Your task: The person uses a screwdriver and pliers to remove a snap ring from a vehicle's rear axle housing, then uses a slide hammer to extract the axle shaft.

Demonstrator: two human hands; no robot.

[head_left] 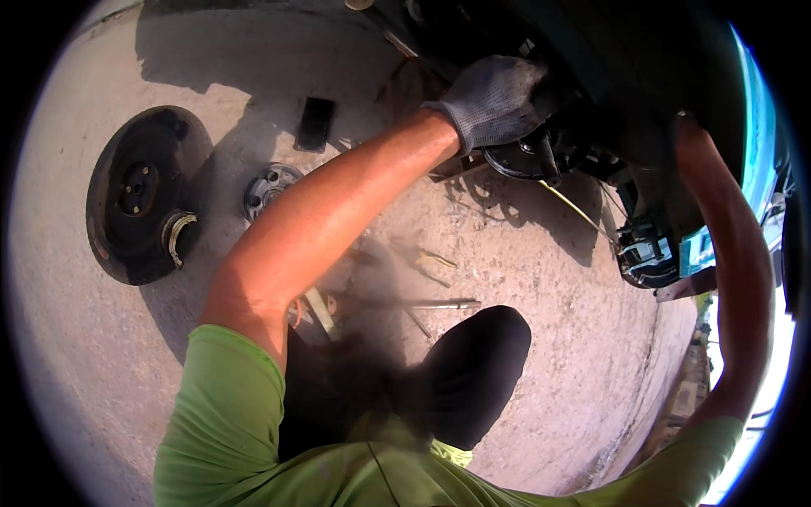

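Observation:
My left hand, in a grey knitted glove, reaches up under a dark vehicle body, its fingers curled at a black round assembly; what it grips is hidden. My right hand is deep in shadow to the right of that assembly, its fingers too dark to make out. A long thin metal rod runs down rightward from below the assembly toward a second dark wheel assembly beside turquoise metal at the right.
A black tire lies at left with a curved metal piece. Near it are a silver hub part and black rectangle. Tools lie scattered on concrete before my dark-clothed knee. Turquoise bodywork edges the right.

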